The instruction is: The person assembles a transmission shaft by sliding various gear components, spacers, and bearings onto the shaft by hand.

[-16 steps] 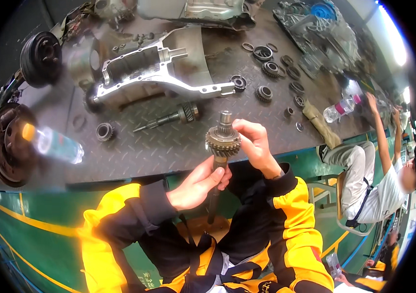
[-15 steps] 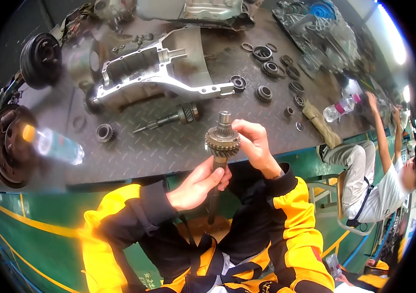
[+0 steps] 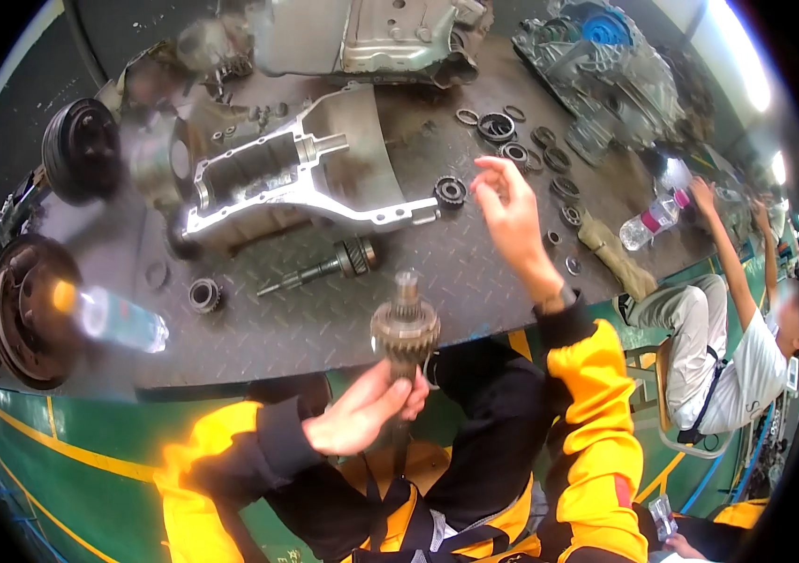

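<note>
Gear seated on the shaft in hand, other gears and rings lying loose

On my feed, the left hand [image 3: 357, 418] is wrapped around the lower part of a metal shaft [image 3: 406, 293], thumb and fingers closed on it just below a toothed gear [image 3: 405, 338]. That shaft stands roughly upright in front of the bench [image 3: 254, 352] edge, with its narrow tip pointing up. The right hand [image 3: 517, 230] is off the shaft and out over the bench, thumb and forefinger apart. I see nothing pinched between them. Its fingertips appear just beside a small dark gear [image 3: 451, 192] at the end of the casing [image 3: 324, 199], but I can't tell from up here whether they touch it.

As for progress, I judge the work to be partway along. The gear sits around the held shaft, and the narrow part above it is bare. Off the shaft, a group of rings [image 3: 496, 128] and gears lies loose beyond the right hand, and a lone gear [image 3: 204, 295] sits over on the left. A second shaft [image 3: 324, 266], with a gear near one end, lies on the bench in front of the casing. The casing itself lies open side up, both shafts outside it. How many loose pieces belong with the held shaft I can't tell.
</note>
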`<move>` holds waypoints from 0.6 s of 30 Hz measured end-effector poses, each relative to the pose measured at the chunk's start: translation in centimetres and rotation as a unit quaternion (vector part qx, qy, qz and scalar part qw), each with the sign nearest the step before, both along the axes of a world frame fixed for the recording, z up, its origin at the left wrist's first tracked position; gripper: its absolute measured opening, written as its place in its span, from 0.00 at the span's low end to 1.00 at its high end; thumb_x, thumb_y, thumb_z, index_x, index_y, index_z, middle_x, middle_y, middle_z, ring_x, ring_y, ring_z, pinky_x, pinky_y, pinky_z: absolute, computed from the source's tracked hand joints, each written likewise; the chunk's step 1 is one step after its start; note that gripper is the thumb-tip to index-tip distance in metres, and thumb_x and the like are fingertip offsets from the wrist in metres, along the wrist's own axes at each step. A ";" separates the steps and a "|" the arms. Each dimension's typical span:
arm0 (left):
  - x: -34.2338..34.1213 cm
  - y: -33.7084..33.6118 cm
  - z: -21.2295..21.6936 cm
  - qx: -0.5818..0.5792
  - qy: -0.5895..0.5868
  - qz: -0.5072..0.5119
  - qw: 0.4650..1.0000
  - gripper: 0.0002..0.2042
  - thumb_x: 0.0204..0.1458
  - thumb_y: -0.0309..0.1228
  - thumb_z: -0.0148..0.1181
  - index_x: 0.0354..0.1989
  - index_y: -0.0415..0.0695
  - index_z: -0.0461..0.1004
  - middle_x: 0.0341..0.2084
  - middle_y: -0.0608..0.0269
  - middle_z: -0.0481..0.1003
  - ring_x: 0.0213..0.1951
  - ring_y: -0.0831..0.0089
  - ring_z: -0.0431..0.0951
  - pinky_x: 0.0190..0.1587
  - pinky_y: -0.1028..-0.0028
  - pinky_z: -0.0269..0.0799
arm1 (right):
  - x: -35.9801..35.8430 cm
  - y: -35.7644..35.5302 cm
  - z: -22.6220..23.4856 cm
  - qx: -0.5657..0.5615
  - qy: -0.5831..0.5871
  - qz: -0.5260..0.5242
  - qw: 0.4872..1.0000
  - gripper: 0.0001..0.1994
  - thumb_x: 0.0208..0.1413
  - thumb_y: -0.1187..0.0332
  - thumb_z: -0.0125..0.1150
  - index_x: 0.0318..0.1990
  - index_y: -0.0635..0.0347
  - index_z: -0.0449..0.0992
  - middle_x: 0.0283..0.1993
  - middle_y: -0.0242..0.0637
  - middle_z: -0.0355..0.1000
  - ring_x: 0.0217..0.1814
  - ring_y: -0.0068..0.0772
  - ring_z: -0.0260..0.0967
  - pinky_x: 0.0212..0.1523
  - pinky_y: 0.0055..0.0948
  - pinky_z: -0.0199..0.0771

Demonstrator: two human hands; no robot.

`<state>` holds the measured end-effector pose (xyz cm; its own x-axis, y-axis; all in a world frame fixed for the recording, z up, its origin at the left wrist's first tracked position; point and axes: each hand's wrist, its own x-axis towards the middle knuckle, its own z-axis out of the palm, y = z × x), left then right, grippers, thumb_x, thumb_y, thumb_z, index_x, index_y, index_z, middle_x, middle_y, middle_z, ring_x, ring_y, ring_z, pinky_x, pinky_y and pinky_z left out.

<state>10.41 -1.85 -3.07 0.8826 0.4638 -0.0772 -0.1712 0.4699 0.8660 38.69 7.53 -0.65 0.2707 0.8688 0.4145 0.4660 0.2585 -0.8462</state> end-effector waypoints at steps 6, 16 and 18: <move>-4.4 0.7 -1.1 0.064 0.025 -0.074 0.995 0.08 0.63 0.29 0.42 0.46 0.39 0.63 0.32 0.66 0.64 0.33 0.77 0.62 0.40 0.76 0.63 | 8.2 12.8 -2.2 -0.173 -0.270 0.011 0.947 0.33 0.56 0.55 0.56 0.65 0.63 0.59 0.61 0.54 0.64 0.62 0.49 0.64 0.61 0.39 0.64; -7.6 2.2 -1.6 0.046 0.116 -0.039 0.991 0.06 0.50 0.18 0.46 0.36 0.42 0.63 0.30 0.62 0.65 0.36 0.68 0.65 0.45 0.68 0.63 | 8.4 27.9 -7.2 -0.238 -0.470 -0.146 0.837 0.32 0.55 0.45 0.50 0.67 0.42 0.60 0.73 0.49 0.48 0.75 0.52 0.42 0.67 0.52 0.51; -7.7 2.5 -1.9 0.029 0.120 -0.026 0.992 0.06 0.50 0.18 0.46 0.36 0.42 0.63 0.30 0.62 0.65 0.36 0.68 0.65 0.45 0.68 0.63 | 8.8 29.1 -7.8 -0.224 -0.492 -0.165 0.825 0.31 0.54 0.42 0.49 0.64 0.39 0.65 0.71 0.49 0.51 0.72 0.51 0.47 0.64 0.50 0.55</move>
<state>2.73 0.66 -4.95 0.8650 0.4277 -0.2623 0.0658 0.4216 0.9044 47.47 36.66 -8.50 0.2470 0.9407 0.2326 0.9667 -0.2558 0.0080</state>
